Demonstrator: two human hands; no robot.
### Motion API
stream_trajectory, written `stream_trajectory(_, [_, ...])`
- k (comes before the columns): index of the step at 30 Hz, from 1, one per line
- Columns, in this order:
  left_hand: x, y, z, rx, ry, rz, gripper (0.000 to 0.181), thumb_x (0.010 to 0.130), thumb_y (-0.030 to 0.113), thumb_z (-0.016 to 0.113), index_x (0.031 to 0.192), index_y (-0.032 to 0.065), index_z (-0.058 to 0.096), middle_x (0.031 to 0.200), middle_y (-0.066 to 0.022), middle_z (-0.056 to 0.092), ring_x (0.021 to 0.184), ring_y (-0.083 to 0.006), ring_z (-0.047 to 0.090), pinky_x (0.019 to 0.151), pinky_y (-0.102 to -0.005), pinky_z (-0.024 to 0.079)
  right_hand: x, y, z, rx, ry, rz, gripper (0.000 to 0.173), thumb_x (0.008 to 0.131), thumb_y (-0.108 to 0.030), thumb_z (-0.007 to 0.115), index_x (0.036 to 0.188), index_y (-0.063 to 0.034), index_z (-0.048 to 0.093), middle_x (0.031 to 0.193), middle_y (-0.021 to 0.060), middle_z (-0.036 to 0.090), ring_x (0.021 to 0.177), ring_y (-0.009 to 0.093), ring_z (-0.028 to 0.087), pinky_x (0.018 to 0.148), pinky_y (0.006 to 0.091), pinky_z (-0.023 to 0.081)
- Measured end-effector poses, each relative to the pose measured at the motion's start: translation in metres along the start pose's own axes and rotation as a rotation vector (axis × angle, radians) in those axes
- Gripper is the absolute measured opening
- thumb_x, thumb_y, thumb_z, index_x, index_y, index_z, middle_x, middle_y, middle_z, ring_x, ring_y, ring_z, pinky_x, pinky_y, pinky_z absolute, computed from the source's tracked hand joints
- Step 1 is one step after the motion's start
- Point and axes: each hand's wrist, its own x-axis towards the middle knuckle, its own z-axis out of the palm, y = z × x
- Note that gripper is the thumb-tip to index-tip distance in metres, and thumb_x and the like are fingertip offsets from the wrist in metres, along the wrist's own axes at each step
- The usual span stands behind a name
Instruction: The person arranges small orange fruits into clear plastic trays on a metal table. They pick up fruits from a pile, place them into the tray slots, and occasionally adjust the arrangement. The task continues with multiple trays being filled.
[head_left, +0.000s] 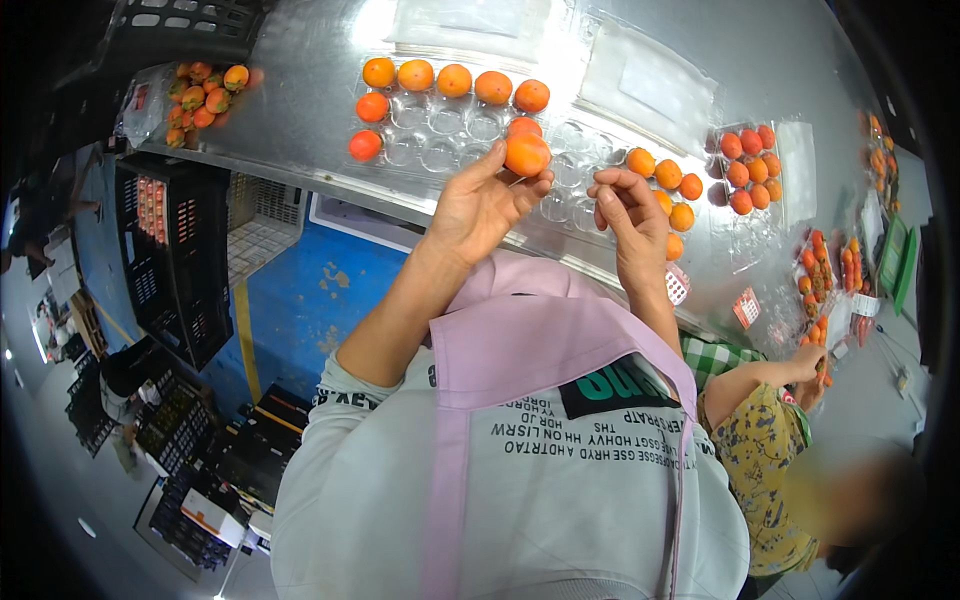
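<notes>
My left hand (480, 199), palm up, holds an orange persimmon (527, 154) between thumb and fingers. The fruit is over the near right corner of a clear plastic cup tray (442, 120). Persimmons line that tray's far row, and a few sit along its sides; its middle cups are bare. To the right, my right hand (630, 206) is loosely curled, with nothing visible in its fingers. It hovers over a second clear cup tray (574, 165), where several orange persimmons (667, 174) sit on the right side, some partly behind the hand.
Stacked clear lids (645, 79) lie beyond the trays. A filled tray (750, 169) stands farther right on the metal table (307, 97). Bagged persimmons (202, 97) rest at left, above black crates (172, 255). A co-worker (765, 450) handles fruit packs at right.
</notes>
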Motion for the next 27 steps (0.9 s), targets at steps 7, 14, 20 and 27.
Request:
stream_trajectory(7, [-0.006, 0.006, -0.02, 0.066, -0.108, 0.035, 0.046, 0.09, 0.024, 0.06, 0.125, -0.0016, 0.043, 0.111, -0.0148, 0.053, 0.098, -0.0227, 0.056, 0.085, -0.032, 0.049, 0.0, 0.0, 0.005, -0.04, -0.017, 0.031, 0.018, 0.092, -0.01, 0.056, 0.107, -0.0004, 0.058, 0.09, 0.004, 0.061, 0.068, 0.006, 0.047, 0.06, 0.0199, 0.039])
stream_trajectory(14, [-0.024, 0.047, -0.021, 0.849, 0.044, 0.453, 0.048, 0.078, 0.009, 0.068, 0.122, -0.0013, 0.05, 0.106, -0.0112, 0.058, 0.101, -0.0191, 0.057, 0.093, -0.0314, 0.044, 0.0, 0.004, 0.002, -0.027, -0.021, 0.034, 0.018, 0.091, -0.01, 0.057, 0.107, -0.0007, 0.059, 0.09, 0.0041, 0.061, 0.069, 0.006, 0.047, 0.061, 0.0202, 0.039])
stream_trajectory(20, [-0.006, 0.066, -0.028, 1.617, 0.305, 0.833, 0.041, 0.07, 0.006, 0.073, 0.108, 0.0017, 0.059, 0.101, -0.0075, 0.06, 0.087, -0.0157, 0.059, 0.081, -0.0291, 0.048, 0.002, 0.009, -0.005, -0.064, -0.017, 0.005, 0.018, 0.091, -0.01, 0.057, 0.107, -0.0014, 0.059, 0.091, 0.0036, 0.062, 0.074, 0.006, 0.051, 0.062, 0.0198, 0.04])
stream_trajectory(27, [0.013, 0.07, -0.028, 1.906, 0.348, 0.96, 0.036, 0.07, 0.009, 0.071, 0.104, 0.0013, 0.061, 0.098, -0.0135, 0.061, 0.089, -0.0272, 0.059, 0.081, -0.0346, 0.048, -0.002, 0.004, -0.035, -0.148, 0.145, -0.034, 0.017, 0.092, -0.011, 0.057, 0.107, -0.0029, 0.059, 0.091, 0.0002, 0.061, 0.08, 0.004, 0.053, 0.061, 0.0182, 0.039])
